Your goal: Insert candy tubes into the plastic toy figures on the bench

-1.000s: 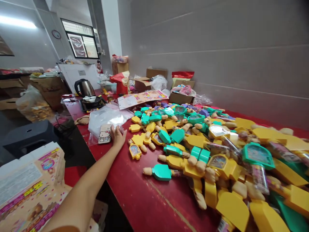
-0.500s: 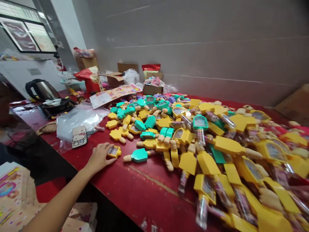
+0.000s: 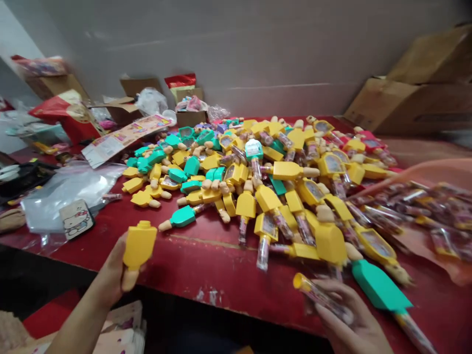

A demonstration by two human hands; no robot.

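My left hand (image 3: pixel 112 275) is closed round a yellow plastic toy piece (image 3: pixel 139 244), held upright just off the front edge of the red table (image 3: pixel 206 265). My right hand (image 3: pixel 350 322), at the lower right, grips a clear candy tube with a yellow cap (image 3: pixel 317 292); the hand is blurred. A big heap of yellow and teal toy pieces and candy tubes (image 3: pixel 265 182) covers the table between and beyond both hands. A lone teal piece (image 3: pixel 183 217) lies in front of the heap.
A Hello Kitty phone (image 3: pixel 76 219) and a clear plastic bag (image 3: pixel 66 189) lie at the left. Cardboard boxes (image 3: pixel 413 101) stand at the back right, smaller boxes (image 3: pixel 190 115) along the wall. A printed sheet (image 3: pixel 121 137) lies behind the heap. A pink tray with tubes (image 3: pixel 431 206) sits right.
The view swung right. My left hand lifted the yellow toy piece off the table and drew it back to the table's edge. My right hand came into view holding a tube.
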